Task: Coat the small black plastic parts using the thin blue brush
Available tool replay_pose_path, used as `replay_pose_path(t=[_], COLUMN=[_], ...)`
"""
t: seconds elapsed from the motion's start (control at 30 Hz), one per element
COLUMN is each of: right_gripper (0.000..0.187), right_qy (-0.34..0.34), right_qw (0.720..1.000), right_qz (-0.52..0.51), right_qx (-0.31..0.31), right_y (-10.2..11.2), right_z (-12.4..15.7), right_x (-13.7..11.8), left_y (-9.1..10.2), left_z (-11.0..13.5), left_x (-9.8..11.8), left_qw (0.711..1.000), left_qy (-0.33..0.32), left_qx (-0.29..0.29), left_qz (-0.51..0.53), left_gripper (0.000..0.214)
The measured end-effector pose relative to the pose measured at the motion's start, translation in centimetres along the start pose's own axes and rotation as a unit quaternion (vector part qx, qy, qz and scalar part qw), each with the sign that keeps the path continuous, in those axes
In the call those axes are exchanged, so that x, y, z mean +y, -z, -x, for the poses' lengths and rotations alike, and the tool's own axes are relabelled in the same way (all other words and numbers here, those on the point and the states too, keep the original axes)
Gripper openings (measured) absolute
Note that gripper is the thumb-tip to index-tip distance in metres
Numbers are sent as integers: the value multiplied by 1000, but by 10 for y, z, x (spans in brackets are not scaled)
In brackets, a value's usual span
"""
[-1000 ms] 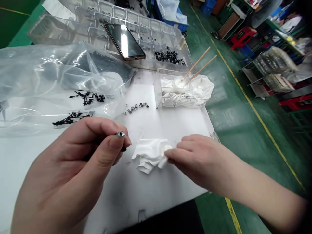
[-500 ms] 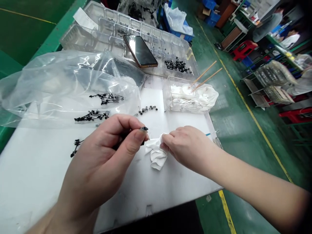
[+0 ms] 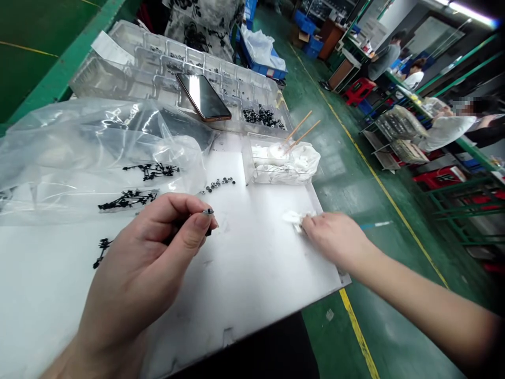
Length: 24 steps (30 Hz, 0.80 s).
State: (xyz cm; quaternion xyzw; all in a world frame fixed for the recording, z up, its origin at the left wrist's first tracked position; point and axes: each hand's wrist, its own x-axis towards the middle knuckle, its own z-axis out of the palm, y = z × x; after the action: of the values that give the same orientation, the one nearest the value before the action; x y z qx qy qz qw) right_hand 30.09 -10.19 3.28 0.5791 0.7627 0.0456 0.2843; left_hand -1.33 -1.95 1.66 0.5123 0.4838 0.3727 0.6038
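Head view: left hand [image 3: 145, 263] has its grip closed on a small black part [image 3: 208, 211] with a silver tip, held above the white counter [image 3: 252, 284]. Right hand [image 3: 335, 237] sits on a white cloth [image 3: 295, 217] on the counter; can't tell if that grip is closed. Small metal rings [image 3: 216, 184] lie just ahead.

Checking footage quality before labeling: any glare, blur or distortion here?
Head view: bright glare on the phone screen and the plastic bag; head view: wide-angle stretch makes the left hand look oversized; head view: lower-right corner darkens.
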Motion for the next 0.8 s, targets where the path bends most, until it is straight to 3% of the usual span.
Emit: replay_pose_path(t=[0.13,0.27,0.37,0.43,0.5,0.53,0.57,0.63,0.67,0.7,0.73,0.8], right_gripper=[15,25,19,33,37,38,42,57,64,68,69,67], right_qy=[67,26,-11,-23,-25,-26,-30,-58,-91,-136,-187,-281], right_qw=[996,994,993,990,967,933,875,708,624,557,516,491], right_qz=[-47,-82,-75,-83,-159,-232,-316,-460,-506,-535,-549,-557], right_qx=[42,73,87,111,197,273,365,533,588,621,631,609], right_y=[13,44,68,86,106,116,125,135,135,130,122,95], right_z=[23,4,-2,5,14,16,16,6,-4,-16,-29,-55], right_x=[-44,-68,-52,-29,-3,11,23,44,51,56,58,57], left_y=[0,-2,0,2,2,1,0,-4,-5,-6,-7,-6], left_z=[1,-1,-5,-7,-7,-6,-4,0,1,2,2,0], left_x=[2,-1,-1,1,4,6,8,11,13,13,13,10], left_qw=[1000,999,999,999,998,998,997,996,996,995,995,993], left_qy=[-1,-14,-21,-14,-10,-12,-15,-24,-27,-28,-26,-14], left_qx=[-7,-26,-39,-43,-54,-62,-65,-59,-54,-48,-43,-39], left_qz=[14,24,20,1,-17,-26,-36,-58,-69,-80,-91,-114], left_gripper=[25,26,31,36,38,38,38,36,35,35,35,37])
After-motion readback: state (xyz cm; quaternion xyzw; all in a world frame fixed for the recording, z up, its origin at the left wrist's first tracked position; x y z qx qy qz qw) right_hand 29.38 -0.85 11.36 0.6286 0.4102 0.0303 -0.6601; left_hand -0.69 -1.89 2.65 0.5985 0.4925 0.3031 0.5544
